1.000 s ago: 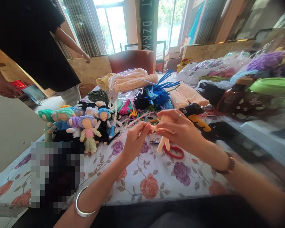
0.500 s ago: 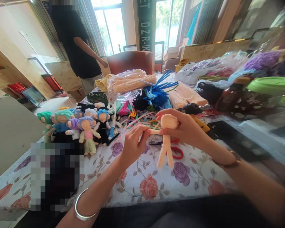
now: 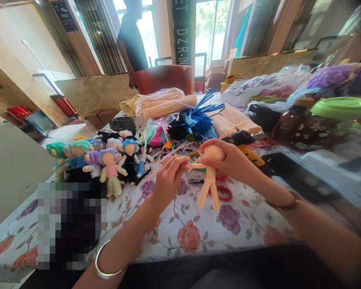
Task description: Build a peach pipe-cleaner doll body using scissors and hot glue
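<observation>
A peach, fuzzy doll figure (image 3: 210,180) with a round head, one arm out to the left and two legs hangs upright over the flowered tablecloth (image 3: 168,237). Around its head and upper body are the closed fingers of my right hand (image 3: 228,158). My left hand (image 3: 170,174) has its fingers pressed together at the tip of the doll's arm; whether they pinch it is unclear. Red-handled scissors (image 3: 224,193) lie behind the doll's legs.
Finished dolls (image 3: 110,168) stand at the left. Blue pipe cleaners (image 3: 200,120) and peach bundles (image 3: 165,105) lie at the back. A yellow and black tool (image 3: 249,154) and a green-lidded jar (image 3: 339,108) are right. Beyond the table stands a person (image 3: 135,40).
My left hand has loosened at the doll's arm, its fingers now straighter. The doll has turned slightly. The person behind the table has moved right, toward the chair.
</observation>
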`<state>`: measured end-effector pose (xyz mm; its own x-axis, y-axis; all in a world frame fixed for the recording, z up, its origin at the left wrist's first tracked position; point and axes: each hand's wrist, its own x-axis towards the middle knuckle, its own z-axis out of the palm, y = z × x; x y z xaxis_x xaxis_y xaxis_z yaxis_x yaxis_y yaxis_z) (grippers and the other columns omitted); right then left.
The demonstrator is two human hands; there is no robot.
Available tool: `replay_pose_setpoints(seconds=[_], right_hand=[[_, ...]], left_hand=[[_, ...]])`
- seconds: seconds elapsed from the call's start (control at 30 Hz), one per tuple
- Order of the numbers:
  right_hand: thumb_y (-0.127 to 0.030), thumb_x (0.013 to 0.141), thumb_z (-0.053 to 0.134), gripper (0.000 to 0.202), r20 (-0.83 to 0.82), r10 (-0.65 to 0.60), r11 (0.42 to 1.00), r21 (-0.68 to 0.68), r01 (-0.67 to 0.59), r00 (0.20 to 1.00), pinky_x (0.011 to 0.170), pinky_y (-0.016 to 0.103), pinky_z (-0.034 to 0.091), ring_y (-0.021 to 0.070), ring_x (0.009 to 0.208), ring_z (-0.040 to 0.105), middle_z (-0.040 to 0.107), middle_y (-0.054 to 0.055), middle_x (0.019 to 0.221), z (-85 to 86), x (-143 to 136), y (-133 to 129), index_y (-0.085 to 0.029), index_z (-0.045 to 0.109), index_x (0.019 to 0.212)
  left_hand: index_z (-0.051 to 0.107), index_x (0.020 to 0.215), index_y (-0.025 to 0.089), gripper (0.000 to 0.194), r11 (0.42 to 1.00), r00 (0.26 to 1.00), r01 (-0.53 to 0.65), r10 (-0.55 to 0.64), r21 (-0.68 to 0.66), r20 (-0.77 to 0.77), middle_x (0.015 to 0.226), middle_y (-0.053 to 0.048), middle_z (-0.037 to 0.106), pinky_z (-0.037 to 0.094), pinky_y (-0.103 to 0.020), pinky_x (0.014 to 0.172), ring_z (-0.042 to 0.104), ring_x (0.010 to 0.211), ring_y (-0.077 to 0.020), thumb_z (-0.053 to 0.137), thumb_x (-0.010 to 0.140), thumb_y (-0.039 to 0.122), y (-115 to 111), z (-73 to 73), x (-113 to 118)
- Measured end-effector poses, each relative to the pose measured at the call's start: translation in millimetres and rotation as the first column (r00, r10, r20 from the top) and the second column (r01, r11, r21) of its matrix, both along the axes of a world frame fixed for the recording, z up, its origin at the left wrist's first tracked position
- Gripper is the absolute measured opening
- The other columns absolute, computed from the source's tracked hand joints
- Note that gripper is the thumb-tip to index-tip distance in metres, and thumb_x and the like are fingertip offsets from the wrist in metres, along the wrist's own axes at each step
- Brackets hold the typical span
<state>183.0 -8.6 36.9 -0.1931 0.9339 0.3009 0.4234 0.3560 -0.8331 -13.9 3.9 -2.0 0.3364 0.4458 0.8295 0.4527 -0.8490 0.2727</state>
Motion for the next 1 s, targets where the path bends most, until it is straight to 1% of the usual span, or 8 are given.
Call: replay_pose_setpoints(seconds=[0.07, 0.17, 0.3, 0.5, 0.7, 0.77, 0.87, 1.0], right_hand=[[-0.051, 0.073, 0.066, 0.038, 0.081, -0.061, 0.996, 0.066, 0.056, 0.995, 0.055, 0.024, 0.037, 0.0119, 0.063, 0.046, 0.058, 0.001, 0.084, 1.1, 1.7, 0.6, -0.022, 0.058, 0.096], [-0.047, 0.074, 0.067, 0.034, 0.132, -0.102, 0.986, 0.143, 0.083, 0.986, 0.058, 0.025, 0.039, 0.0138, 0.067, 0.049, 0.058, 0.001, 0.083, 1.8, 2.0, 0.4, -0.023, 0.058, 0.096], [-0.037, 0.075, 0.068, 0.027, 0.149, -0.074, 0.958, 0.285, 0.029, 0.986, 0.072, 0.029, 0.043, 0.0179, 0.082, 0.054, 0.059, 0.002, 0.093, 1.5, 0.7, 0.2, -0.025, 0.058, 0.097], [-0.033, 0.076, 0.067, 0.025, 0.148, -0.038, 0.947, 0.320, -0.011, 0.988, 0.074, 0.029, 0.042, 0.0173, 0.084, 0.053, 0.058, 0.001, 0.095, -1.5, -0.8, 1.3, -0.024, 0.057, 0.097], [-0.041, 0.075, 0.068, 0.029, 0.067, 0.026, 0.964, 0.263, -0.043, 0.997, 0.072, 0.028, 0.042, 0.0175, 0.088, 0.054, 0.057, 0.002, 0.101, -5.2, -3.2, 1.2, -0.023, 0.055, 0.093], [-0.044, 0.077, 0.065, 0.030, 0.054, 0.054, 0.976, 0.209, -0.064, 0.997, 0.069, 0.026, 0.042, 0.0155, 0.082, 0.053, 0.057, 0.002, 0.099, -4.8, -2.7, -0.3, -0.024, 0.055, 0.096], [-0.047, 0.084, 0.054, 0.031, 0.006, 0.117, 0.990, 0.081, -0.117, 0.993, 0.058, 0.024, 0.037, 0.0108, 0.064, 0.047, 0.056, -0.001, 0.085, -2.0, -1.0, -2.6, -0.024, 0.054, 0.105], [-0.046, 0.083, 0.056, 0.033, -0.144, 0.222, 0.973, -0.025, -0.228, 0.964, 0.061, 0.023, 0.039, 0.0106, 0.068, 0.050, 0.057, -0.001, 0.084, 1.9, -0.3, -2.8, -0.022, 0.058, 0.107]], left_hand=[[0.059, 0.097, 0.020, 0.013, 1.000, 1.000, 0.001, -0.001, -0.008, 0.003, 0.089, -0.004, 0.068, 0.049, -0.025, 0.075, 0.062, 0.084, -0.0132, 0.049, 0.089, 0.016, 1.5, 0.3, 0.2], [0.061, 0.095, 0.021, 0.011, 0.999, 1.000, -0.013, 0.013, 0.047, -0.008, 0.089, -0.003, 0.068, 0.049, -0.027, 0.076, 0.063, 0.084, -0.0137, 0.054, 0.087, 0.019, 2.6, 1.2, 0.2], [0.064, 0.092, 0.021, 0.009, 0.994, 0.998, -0.057, 0.060, 0.092, -0.030, 0.087, -0.003, 0.069, 0.049, -0.029, 0.078, 0.061, 0.084, -0.0146, 0.059, 0.084, 0.022, 3.9, 0.7, 0.2], [0.063, 0.088, 0.020, 0.007, 0.991, 0.992, -0.110, 0.115, 0.081, -0.058, 0.087, -0.002, 0.070, 0.046, -0.032, 0.078, 0.059, 0.085, -0.0162, 0.058, 0.085, 0.023, 6.8, -2.3, 0.0], [0.059, 0.084, 0.020, 0.005, 0.961, 0.967, -0.156, 0.196, 0.230, -0.163, 0.079, -0.001, 0.069, 0.041, -0.031, 0.077, 0.057, 0.082, -0.0161, 0.056, 0.087, 0.020, 4.5, 0.3, -0.3], [0.059, 0.086, 0.020, 0.005, 0.941, 0.961, -0.169, 0.224, 0.294, -0.164, 0.078, -0.001, 0.069, 0.040, -0.031, 0.077, 0.056, 0.081, -0.0161, 0.055, 0.087, 0.018, 4.6, 1.9, -2.4], [0.060, 0.088, 0.020, 0.007, 0.885, 0.934, -0.205, 0.305, 0.418, -0.188, 0.079, -0.001, 0.069, 0.039, -0.032, 0.077, 0.055, 0.079, -0.0167, 0.054, 0.087, 0.016, 7.0, 4.8, -6.9], [0.060, 0.087, 0.018, 0.010, 0.799, 0.874, -0.225, 0.418, 0.558, -0.247, 0.078, -0.002, 0.069, 0.039, -0.033, 0.079, 0.056, 0.078, -0.0171, 0.052, 0.088, 0.013, 10.3, 8.1, -11.4]])
